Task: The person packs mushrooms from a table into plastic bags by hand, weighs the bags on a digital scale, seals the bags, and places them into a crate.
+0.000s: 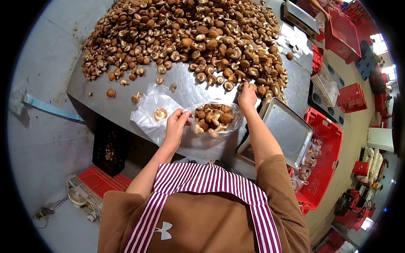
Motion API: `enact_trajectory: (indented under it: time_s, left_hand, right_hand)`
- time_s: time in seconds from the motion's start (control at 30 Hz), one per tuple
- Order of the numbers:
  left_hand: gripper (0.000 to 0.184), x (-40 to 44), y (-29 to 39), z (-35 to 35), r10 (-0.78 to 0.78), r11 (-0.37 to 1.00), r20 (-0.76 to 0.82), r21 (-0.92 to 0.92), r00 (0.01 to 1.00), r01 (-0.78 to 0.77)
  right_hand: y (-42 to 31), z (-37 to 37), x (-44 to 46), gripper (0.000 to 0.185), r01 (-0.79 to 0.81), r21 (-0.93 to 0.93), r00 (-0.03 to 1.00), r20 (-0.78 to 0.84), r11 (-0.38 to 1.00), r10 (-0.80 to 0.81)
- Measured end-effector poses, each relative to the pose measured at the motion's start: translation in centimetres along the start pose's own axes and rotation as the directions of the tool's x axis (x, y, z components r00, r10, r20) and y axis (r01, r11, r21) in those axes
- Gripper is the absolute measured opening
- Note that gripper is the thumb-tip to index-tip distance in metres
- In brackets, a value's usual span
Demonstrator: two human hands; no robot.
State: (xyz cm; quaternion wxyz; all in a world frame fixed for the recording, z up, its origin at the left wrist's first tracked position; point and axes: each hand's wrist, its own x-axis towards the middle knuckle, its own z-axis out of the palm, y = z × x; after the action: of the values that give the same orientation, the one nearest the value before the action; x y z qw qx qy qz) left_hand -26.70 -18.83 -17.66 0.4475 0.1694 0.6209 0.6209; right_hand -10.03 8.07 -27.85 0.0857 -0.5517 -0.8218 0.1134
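Observation:
My left hand point(176, 127) pinches the rim of a clear plastic bag point(236, 122) that stands open on the metal table. Brown mushrooms point(214, 117) with pale stems fill much of this bag. At the front edge of a large mushroom pile point(181, 33), my right hand point(247, 98) has its fingers curled around a mushroom, which they partly hide. Left of the filled bag lies a stack of white plastic bags point(148, 110), with a single mushroom point(160, 114) on top.
A metal tray point(284, 133) lies right of my right forearm. Below it, a red crate point(325, 168) holds several bagged portions. A flat scale-like device point(300, 19) stands at the table's far right. Under the left side sits a dark crate point(110, 147).

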Motion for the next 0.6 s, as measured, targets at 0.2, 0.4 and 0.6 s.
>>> enact_trajectory:
  time_s: [0.2,0.4,0.6]
  left_hand:
    - [0.016,0.6,1.5,1.9,0.052,0.999,0.074,-0.009,0.996,-0.051]
    - [0.016,1.2,0.6,0.7,0.004,1.000,0.034,-0.019,0.999,-0.003]
    - [0.016,1.3,-0.5,-0.3,0.003,1.000,0.021,-0.010,1.000,-0.003]
  right_hand:
    - [0.9,0.8,0.9,0.028,0.019,0.001,0.998,-0.060,1.000,-0.019]
    - [0.1,0.3,0.1,0.028,0.042,-0.011,0.996,-0.073,0.999,-0.043]
    - [0.0,0.9,1.5,0.034,0.006,0.098,0.995,-0.099,0.995,0.003]
